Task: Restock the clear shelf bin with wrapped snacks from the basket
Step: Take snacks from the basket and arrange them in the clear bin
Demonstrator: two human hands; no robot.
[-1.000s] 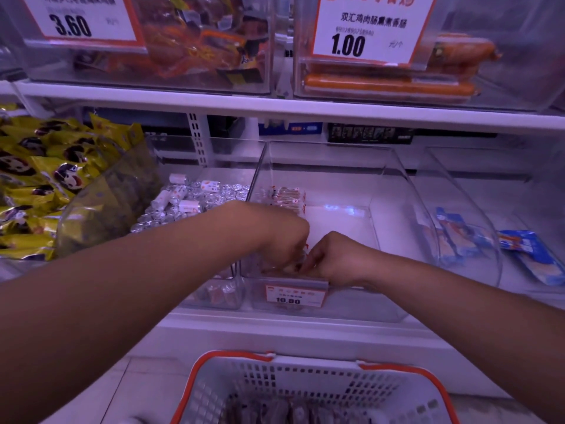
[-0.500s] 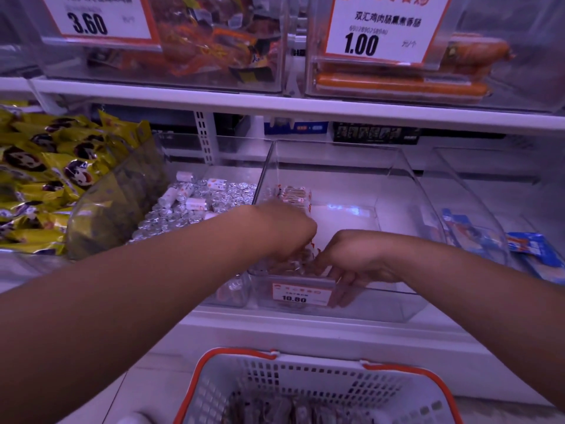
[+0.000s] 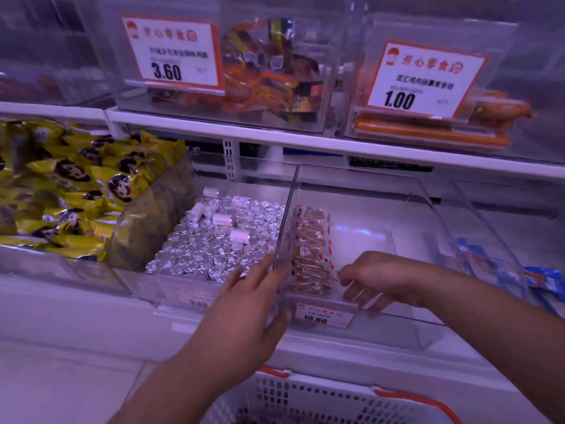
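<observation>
plainly, the wrapped snacks (image 3: 310,255) are light, thin packets in crinkly clear film with red print, holding what look like brown sticks. they lie in a row along the left wall of the clear shelf bin (image 3: 428,215), reaching from its front lip toward the middle; the rest of the bin floor is bare. such film is likely slippery and gives under a pinch, and the contents may snap if squeezed hard, so the safer hold is probably across the flat faces of a small stack, or by the sealed ends, not a tight fist round the middle.

the left hand (image 3: 244,304) sits outside the bin at its front left corner, fingers straight and spread, holding nothing; whether it touches the bin wall cannot be told. the right hand (image 3: 377,275) is inside the bin near the front, knuckles up, fingers bent down just beside the packets. whether it pinches a wrapper edge or only nudges the row cannot be told.

compared with half a second ago, the left hand has come out of the bin and opened, uncovering the row it was hiding. the right hand has stayed low at the front. the basket (image 3: 321,396) below has slid lower in the view, and the shelf looks nearer.
</observation>
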